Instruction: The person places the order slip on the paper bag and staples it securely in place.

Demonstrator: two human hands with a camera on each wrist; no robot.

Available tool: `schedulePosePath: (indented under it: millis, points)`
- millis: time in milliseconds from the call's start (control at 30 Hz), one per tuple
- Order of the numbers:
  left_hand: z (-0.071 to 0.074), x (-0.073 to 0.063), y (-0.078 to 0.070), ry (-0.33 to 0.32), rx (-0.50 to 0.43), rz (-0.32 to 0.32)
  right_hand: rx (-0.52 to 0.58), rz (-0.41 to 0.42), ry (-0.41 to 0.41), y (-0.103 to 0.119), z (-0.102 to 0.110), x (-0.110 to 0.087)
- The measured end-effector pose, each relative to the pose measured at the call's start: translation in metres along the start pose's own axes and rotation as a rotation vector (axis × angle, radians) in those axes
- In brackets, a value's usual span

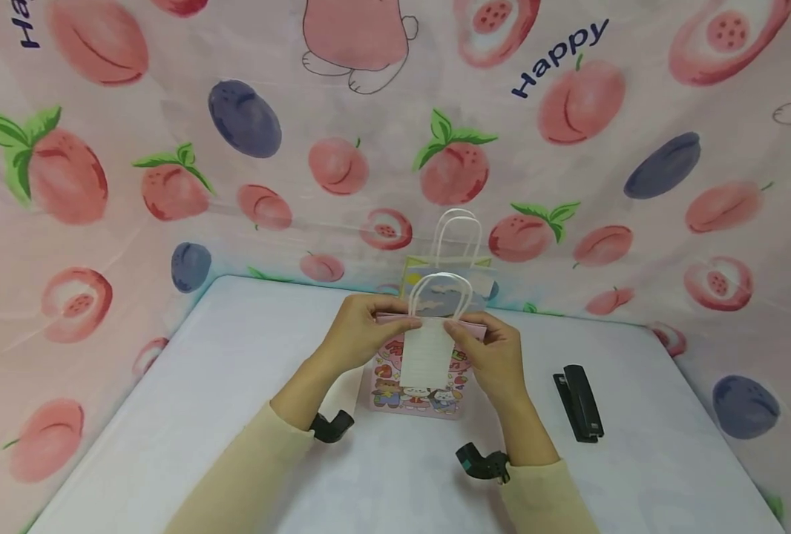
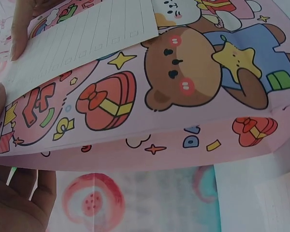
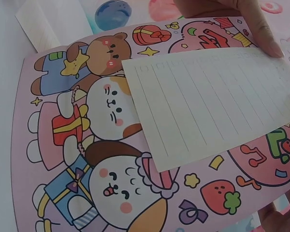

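Both hands hold a pink paper gift bag by its top edge, its front printed with cartoon animals. A lined paper slip lies against that front, just below the white handles. My left hand pinches the slip and bag at the upper left corner, thumb in front. On the other side my right hand does the same, its thumb on the slip's upper right. In the left wrist view the fingers behind the bag show below its edge. The right wrist view shows the ruled lines of the slip.
Behind stands a second paper bag with white handles, partly hidden. A black stapler lies on the white table to the right. Some pale paper sits beside the left forearm. A fruit-printed cloth hangs at the back.
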State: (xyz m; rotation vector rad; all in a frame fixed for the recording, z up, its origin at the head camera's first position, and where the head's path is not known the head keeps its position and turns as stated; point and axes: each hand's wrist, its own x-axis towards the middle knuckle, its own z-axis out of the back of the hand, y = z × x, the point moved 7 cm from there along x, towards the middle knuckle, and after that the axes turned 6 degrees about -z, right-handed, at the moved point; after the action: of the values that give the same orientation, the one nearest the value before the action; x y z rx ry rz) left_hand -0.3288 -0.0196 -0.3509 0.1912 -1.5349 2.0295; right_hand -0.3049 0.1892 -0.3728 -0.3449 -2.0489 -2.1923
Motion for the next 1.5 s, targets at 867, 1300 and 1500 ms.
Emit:
schedulePosePath:
  millis: [867, 1300, 1500]
  points:
    - [-0.013, -0.001, 0.013, 0.112, -0.172, 0.045, -0.050, 0.048, -0.023, 0.004, 0.004, -0.003]
    - [-0.020, -0.002, 0.018, 0.097, -0.168, 0.059, -0.069, 0.078, 0.044, 0.007, 0.009, -0.003]
    - [-0.024, -0.002, 0.018, 0.107, -0.156, 0.041, -0.115, 0.097, 0.094, 0.008, 0.012, -0.001]
